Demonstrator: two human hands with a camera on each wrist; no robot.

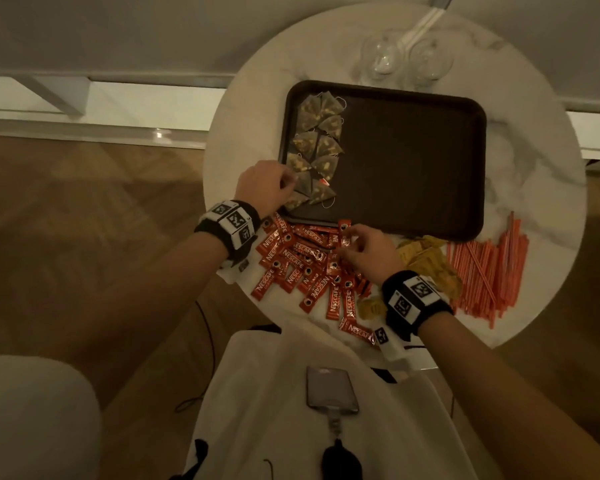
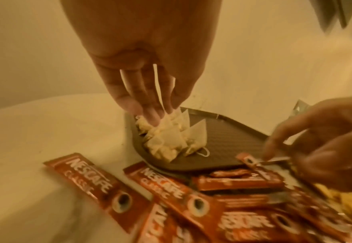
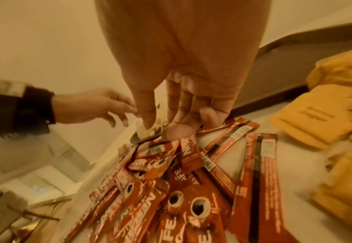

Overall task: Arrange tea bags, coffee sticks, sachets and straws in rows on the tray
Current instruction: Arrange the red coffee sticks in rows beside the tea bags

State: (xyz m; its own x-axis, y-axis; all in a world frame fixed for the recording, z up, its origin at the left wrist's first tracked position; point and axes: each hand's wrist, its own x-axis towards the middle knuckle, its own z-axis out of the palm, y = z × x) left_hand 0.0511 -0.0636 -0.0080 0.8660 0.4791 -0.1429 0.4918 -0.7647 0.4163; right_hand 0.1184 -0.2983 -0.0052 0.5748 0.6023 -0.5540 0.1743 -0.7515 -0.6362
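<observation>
A dark rectangular tray (image 1: 413, 161) lies on a round white marble table (image 1: 534, 168). Pyramid tea bags (image 1: 321, 147) run in a column down the tray's left side. At the tray's near left corner, my left hand (image 1: 284, 185) pinches the nearest tea bag (image 2: 166, 136) between thumb and fingertips (image 2: 148, 115). Red Nescafe coffee sticks (image 1: 291, 265) lie in a loose heap in front of the tray. Over the heap, my right hand (image 1: 352, 242) pinches one coffee stick (image 1: 343, 233) by its upper end; the same stick (image 2: 252, 162) shows in the left wrist view.
Yellow sachets (image 1: 426, 261) are piled right of the sticks, and orange straws (image 1: 489, 268) lie in a bundle at the table's right. Two upturned glasses (image 1: 381, 57) stand behind the tray. A phone (image 1: 329, 389) rests on my lap. Most of the tray floor is bare.
</observation>
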